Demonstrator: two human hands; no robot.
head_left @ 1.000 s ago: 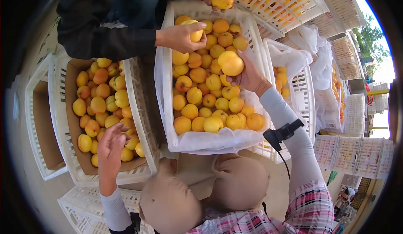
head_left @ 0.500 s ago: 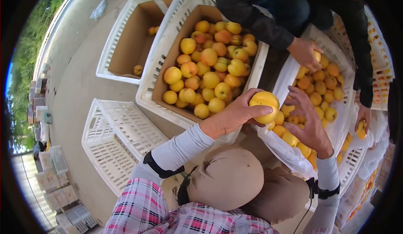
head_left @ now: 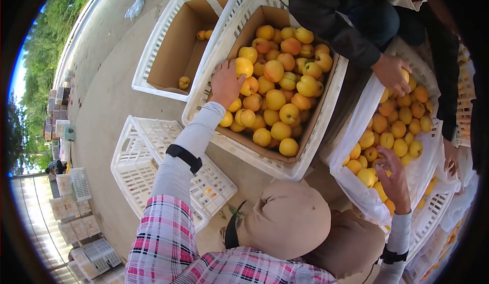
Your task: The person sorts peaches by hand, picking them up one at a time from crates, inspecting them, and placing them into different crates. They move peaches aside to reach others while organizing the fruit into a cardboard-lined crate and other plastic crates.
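Observation:
My left hand (head_left: 225, 84) reaches into the cardboard-lined white crate (head_left: 285, 168) heaped with yellow-orange fruit. Its fingers curl around a yellow fruit (head_left: 244, 66) at the pile's near-left edge. My right hand (head_left: 395, 176) hovers with spread fingers over the fruit in the cloth-lined crate (head_left: 356, 118) on the right, touching the top layer and holding nothing. Another person's hand (head_left: 389, 73), in a dark sleeve, grips a fruit at the far end of that lined crate.
A second cardboard-lined crate (head_left: 168, 47) at far left holds only a few fruit. An empty white crate (head_left: 145, 157) lies under my left forearm. My knees (head_left: 285, 218) are close below. Stacked crates stand along the left edge and at right.
My left hand has carried the yellow fruit from above the lined crate over to the cardboard-lined crate's pile. My right hand stays low in the lined crate.

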